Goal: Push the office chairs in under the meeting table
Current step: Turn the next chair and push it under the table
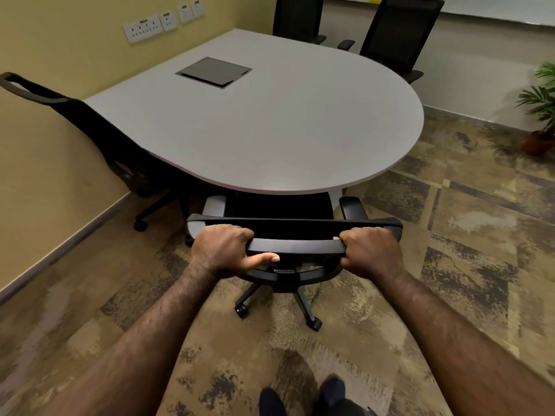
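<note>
A black office chair [295, 225] stands right in front of me at the rounded near end of the light grey meeting table [270, 130]. Its seat is partly under the tabletop and its armrests sit at the table's edge. My left hand [223, 250] is closed around the left end of the chair's top back bar. My right hand [371, 250] grips the right end of the same bar. A second black chair [102, 136] sits at the table's left side, against the wall. Two more black chairs [399, 34] stand at the far side.
A dark flip-up cable box [214, 72] is set into the tabletop. Wall sockets [150, 27] line the yellow wall on the left. A potted plant [540, 115] stands at the right. My shoes [303, 397] are on the patterned carpet behind the chair's wheeled base [279, 298].
</note>
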